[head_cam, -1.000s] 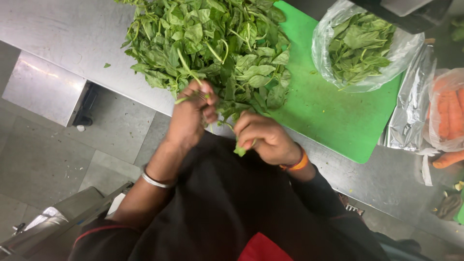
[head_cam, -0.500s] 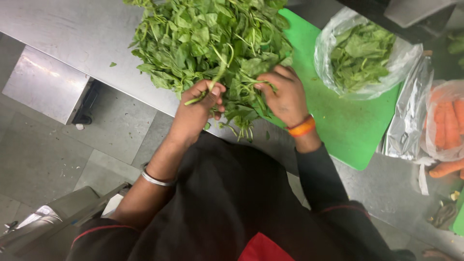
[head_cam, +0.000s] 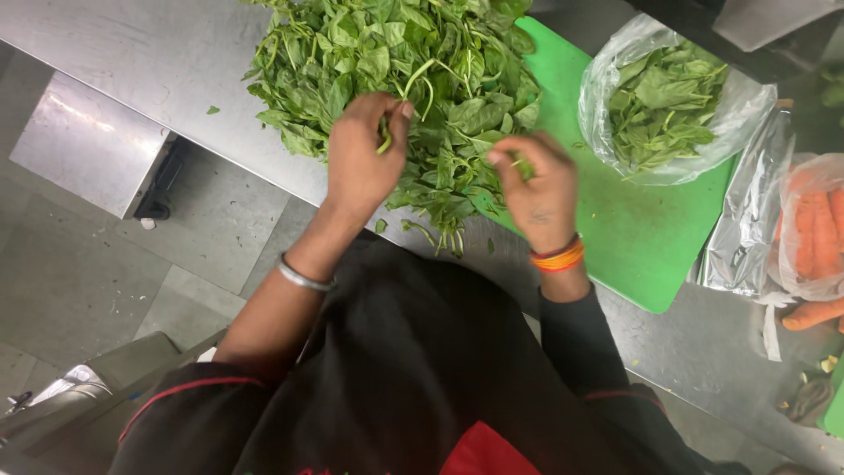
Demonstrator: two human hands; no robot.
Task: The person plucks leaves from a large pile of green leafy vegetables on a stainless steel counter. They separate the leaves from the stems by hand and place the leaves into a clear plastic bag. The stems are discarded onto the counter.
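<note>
Spinach pile (head_cam: pixel 413 79): upper centre, partly on green cutting board (head_cam: pixel 633 237).
Left hand (head_cam: pixel 362 158): wrist bent, fingertips pinched on a stem.
Right hand (head_cam: pixel 538 186): knuckles up, fingers curled into leaves.

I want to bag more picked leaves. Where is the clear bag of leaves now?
In the head view, the clear bag of leaves sits upper right, on the green cutting board's far corner, beside the carrots.

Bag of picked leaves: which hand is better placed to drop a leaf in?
Right hand, probably: it sits on the green cutting board beside the bag; left hand is across the spinach pile.
</note>
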